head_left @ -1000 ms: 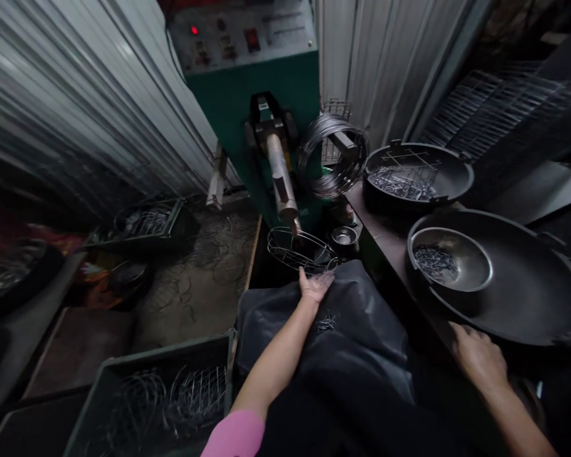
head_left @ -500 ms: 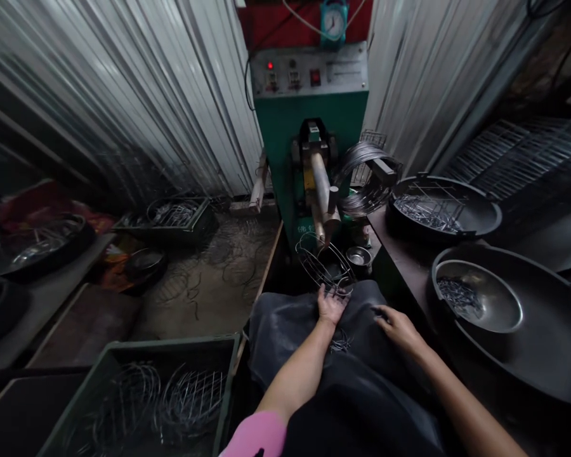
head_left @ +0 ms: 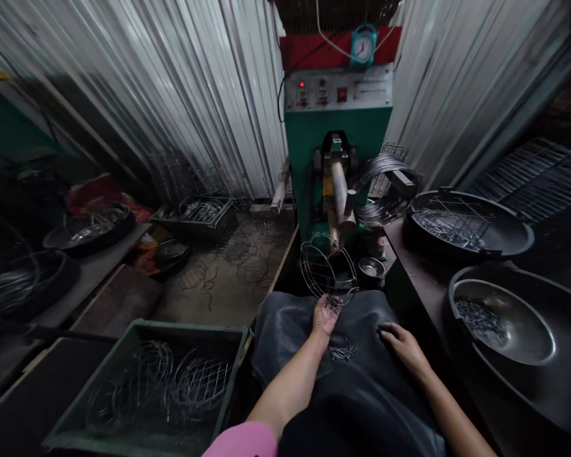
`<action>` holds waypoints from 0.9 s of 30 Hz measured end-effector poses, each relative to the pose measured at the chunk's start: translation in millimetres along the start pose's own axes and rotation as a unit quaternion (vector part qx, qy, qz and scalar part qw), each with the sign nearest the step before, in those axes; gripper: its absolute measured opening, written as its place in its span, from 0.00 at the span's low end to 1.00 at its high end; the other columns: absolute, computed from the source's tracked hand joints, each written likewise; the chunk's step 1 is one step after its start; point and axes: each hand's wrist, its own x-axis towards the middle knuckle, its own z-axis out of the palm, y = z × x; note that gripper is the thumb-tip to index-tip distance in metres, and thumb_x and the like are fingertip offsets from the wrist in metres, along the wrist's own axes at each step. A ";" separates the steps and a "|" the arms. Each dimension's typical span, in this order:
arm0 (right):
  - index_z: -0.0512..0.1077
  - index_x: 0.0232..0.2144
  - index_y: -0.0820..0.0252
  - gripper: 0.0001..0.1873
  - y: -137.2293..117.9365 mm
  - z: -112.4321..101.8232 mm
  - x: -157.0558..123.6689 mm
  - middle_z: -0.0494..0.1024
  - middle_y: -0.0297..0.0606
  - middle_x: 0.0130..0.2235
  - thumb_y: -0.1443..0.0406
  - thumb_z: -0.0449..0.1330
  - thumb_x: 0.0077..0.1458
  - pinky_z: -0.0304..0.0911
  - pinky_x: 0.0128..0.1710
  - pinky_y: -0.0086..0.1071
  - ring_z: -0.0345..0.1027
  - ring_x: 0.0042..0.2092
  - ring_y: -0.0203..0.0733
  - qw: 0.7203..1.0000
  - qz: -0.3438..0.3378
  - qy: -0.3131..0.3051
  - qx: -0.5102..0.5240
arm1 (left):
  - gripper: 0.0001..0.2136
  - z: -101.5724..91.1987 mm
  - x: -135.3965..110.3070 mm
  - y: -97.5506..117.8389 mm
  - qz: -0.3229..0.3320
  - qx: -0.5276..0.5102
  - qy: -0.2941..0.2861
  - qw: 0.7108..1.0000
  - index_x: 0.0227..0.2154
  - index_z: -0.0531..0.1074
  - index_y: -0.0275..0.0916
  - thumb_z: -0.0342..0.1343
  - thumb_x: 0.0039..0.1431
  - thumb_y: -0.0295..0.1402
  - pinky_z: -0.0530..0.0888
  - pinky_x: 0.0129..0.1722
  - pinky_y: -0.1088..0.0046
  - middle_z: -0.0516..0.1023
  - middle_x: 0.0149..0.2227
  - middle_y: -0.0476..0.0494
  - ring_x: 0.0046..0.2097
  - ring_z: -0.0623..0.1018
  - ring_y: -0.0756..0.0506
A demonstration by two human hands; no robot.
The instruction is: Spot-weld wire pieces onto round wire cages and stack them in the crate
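Note:
My left hand (head_left: 327, 314), palm up, grips the near lower edge of a round wire frame (head_left: 306, 270). The frame's far side meets the tip of the electrode arm (head_left: 335, 231) on the green machine. My right hand (head_left: 406, 348) is over the dark apron on my right thigh, its fingers curled together; anything between them is too small to make out. A small heap of short wire pieces (head_left: 342, 349) lies on the apron (head_left: 285, 324) in my lap, between the two hands.
A green crate (head_left: 143, 325) of round wire racks stands at lower left. To my right are a pan (head_left: 518, 238) with wire parts and a metal bowl (head_left: 537, 324) of short pieces. A wire coil (head_left: 385, 165) hangs beside the machine (head_left: 304, 133). Loose wires litter the floor.
My view has swung left, so everything sits further right. The wire frame has turned a little at the electrode in my left hand. My right hand stays near the right thigh, fingers more closed.

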 end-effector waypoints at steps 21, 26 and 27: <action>0.75 0.34 0.61 0.21 15.4 15.6 11.0 0.79 0.39 0.32 0.52 0.56 0.43 0.65 0.35 0.33 0.71 0.35 0.45 0.999 0.002 0.025 0.044 | 0.16 -11.6 -35.4 98.0 0.088 0.221 -0.009 0.971 0.32 0.63 0.39 0.55 0.40 0.17 0.72 0.44 0.61 0.73 0.26 0.50 0.32 0.77 0.48; 0.75 0.33 0.61 0.21 17.9 19.5 13.6 0.79 0.39 0.30 0.52 0.57 0.42 0.65 0.32 0.33 0.71 0.31 0.44 0.997 0.009 0.036 0.064 | 0.15 -6.5 -33.4 98.6 0.026 0.267 0.018 0.963 0.31 0.63 0.38 0.54 0.39 0.18 0.72 0.44 0.59 0.72 0.25 0.50 0.31 0.77 0.47; 0.75 0.33 0.61 0.21 18.2 19.8 13.0 0.79 0.39 0.31 0.52 0.57 0.42 0.65 0.32 0.33 0.71 0.31 0.44 0.997 0.008 0.036 0.068 | 0.15 -6.8 -33.4 98.8 0.013 0.274 0.026 0.961 0.31 0.63 0.38 0.54 0.39 0.18 0.72 0.44 0.58 0.72 0.25 0.50 0.31 0.77 0.47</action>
